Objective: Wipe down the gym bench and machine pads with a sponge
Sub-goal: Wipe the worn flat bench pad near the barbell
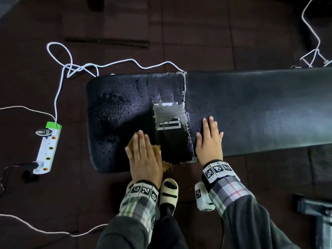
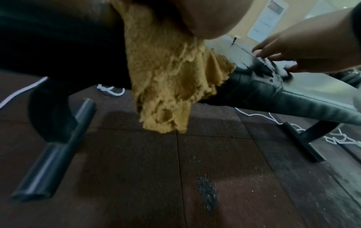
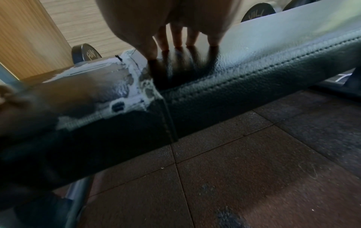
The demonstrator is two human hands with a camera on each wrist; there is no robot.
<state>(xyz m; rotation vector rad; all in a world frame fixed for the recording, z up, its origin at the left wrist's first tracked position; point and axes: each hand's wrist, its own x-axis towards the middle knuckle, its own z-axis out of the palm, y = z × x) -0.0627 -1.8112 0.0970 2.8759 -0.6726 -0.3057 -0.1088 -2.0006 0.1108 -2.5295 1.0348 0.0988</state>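
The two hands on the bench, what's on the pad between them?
In the head view, between the left hand pressing the sponge and the flat right hand lies the worn, peeling strip of the bench; nothing loose lies on it.

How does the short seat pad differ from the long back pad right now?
The short seat pad is beaded with water droplets and its cover is peeled bare near the seam; the long back pad looks dry and intact. The left hand presses the sponge flat on the seat pad; the right hand rests flat on the back pad, holding nothing. Both are black and textured.
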